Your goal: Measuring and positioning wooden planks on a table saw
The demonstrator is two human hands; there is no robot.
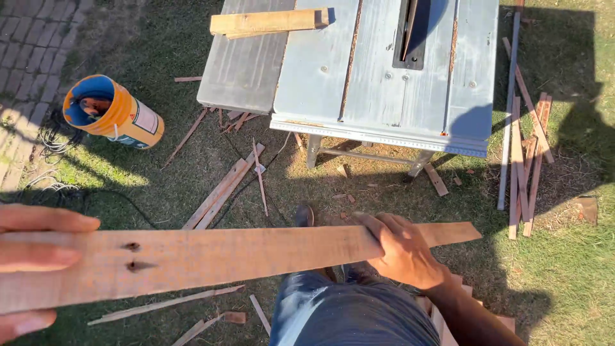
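Plank of rough-sawn reddish wood held level across the near part of the view, spanning from the left edge to just right of centre, above the person's jeans-clad legs and the grass. Right hand lies palm-down over the plank close to its right end, fingers curled over the far edge and closed on the board, apparently steadying that end while the length is carried. Left hand supports the left end; its fingers show on both sides of the board, so it seems to clasp it, though the hand is cut off by the picture edge and how tightly it closes cannot be told. Holding both ends in this way keeps the long, thin piece from sagging or twisting. Board surface shows coarse saw marks, two small dark knots or holes near the left end, and a right end that narrows to a thinner strip. Table saw stands far centre on grass, its grey top bare of work, blade slot toward the far side; a grey side extension to its left carries a short timber offcut. Orange and blue cylindrical container lies far left. Thin wood offcuts lie piled right of the saw, with further strips scattered beneath and left of it.
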